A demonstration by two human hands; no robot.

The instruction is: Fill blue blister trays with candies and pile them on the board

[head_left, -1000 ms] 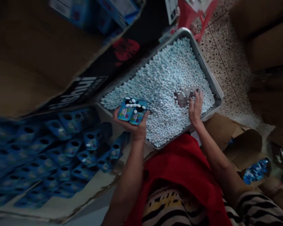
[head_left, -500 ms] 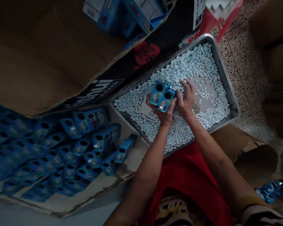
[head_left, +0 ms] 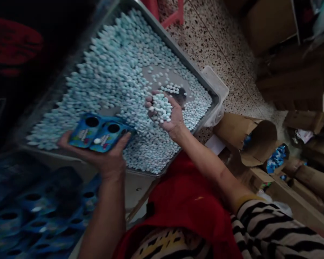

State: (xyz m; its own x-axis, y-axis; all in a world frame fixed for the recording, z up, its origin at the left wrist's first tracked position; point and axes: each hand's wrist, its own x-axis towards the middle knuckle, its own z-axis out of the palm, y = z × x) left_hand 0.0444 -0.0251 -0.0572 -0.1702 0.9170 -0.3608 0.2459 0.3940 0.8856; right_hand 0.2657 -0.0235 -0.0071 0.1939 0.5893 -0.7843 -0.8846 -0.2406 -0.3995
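My left hand [head_left: 109, 162] grips two small blue printed boxes [head_left: 82, 135] side by side, each with a round dark hole in its upper face. One white candy lies on the front of the right-hand box. Palm up and cupped, my right hand [head_left: 176, 120] holds a heap of pale blue and white oval candies [head_left: 162, 107]. Both hands are over a metal tray [head_left: 175, 40] strewn with many more such candies [head_left: 105, 75]. They lie thick on its left side, and bare metal shows near my right hand.
Rows of similar blue boxes [head_left: 37, 207] stand at lower left, dim and blurred. On the right are cardboard cartons [head_left: 294, 84], an open carton [head_left: 232, 131], blue wrappers [head_left: 277, 158] and a clear plastic container [head_left: 216, 84]. Red plastic legs [head_left: 175, 16] stand on the speckled floor beyond the tray.
My hands have moved apart. The right has come away from the boxes and turned up with candies in the palm; the left still holds the boxes. The view has shifted closer and rightward.
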